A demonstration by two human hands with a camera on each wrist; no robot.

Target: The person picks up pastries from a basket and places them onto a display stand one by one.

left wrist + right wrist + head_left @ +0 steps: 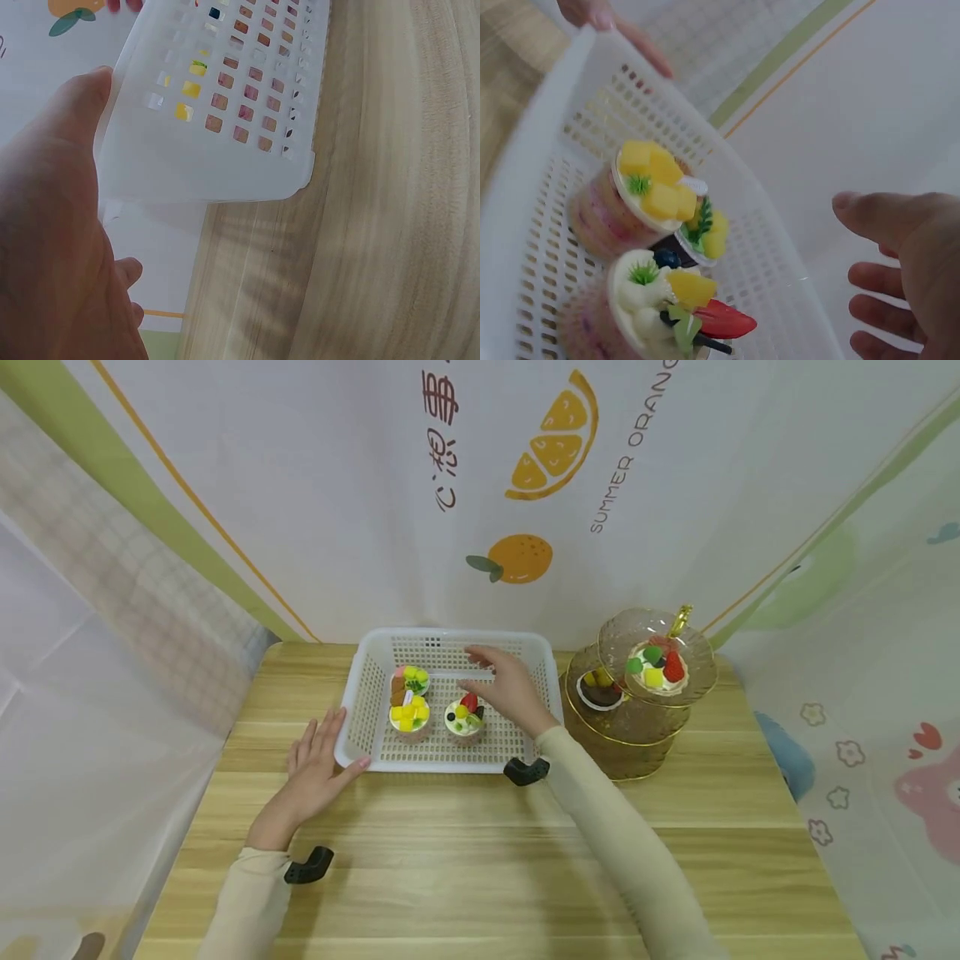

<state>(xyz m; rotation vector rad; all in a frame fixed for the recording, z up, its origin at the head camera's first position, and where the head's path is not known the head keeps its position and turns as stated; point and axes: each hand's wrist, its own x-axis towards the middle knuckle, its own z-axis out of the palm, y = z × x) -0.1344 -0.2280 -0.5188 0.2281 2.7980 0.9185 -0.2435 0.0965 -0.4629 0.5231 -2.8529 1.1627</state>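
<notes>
A white plastic basket [442, 767] stands on the table with several toy desserts inside. At its left front corner my left hand [317, 777] touches the rim, thumb along the front edge and fingers spread at the side. My right hand [513, 689] hovers over the basket's right half, thumb and fingers apart with nothing between them. Nearest to it is a dessert cup topped with a strawberry slice [464, 718]. Left of that stands a cup with yellow mango cubes [409, 718], and behind it a smaller dessert with green and yellow topping [415, 680], partly hidden in the right wrist view.
Right of the basket stands a tiered clear stand with gold rims [637, 735]. A fruit tart [657, 667] sits on its top tier, a dark tart [600, 692] lower down. A printed curtain [360, 510] hangs behind the wooden table [450, 868].
</notes>
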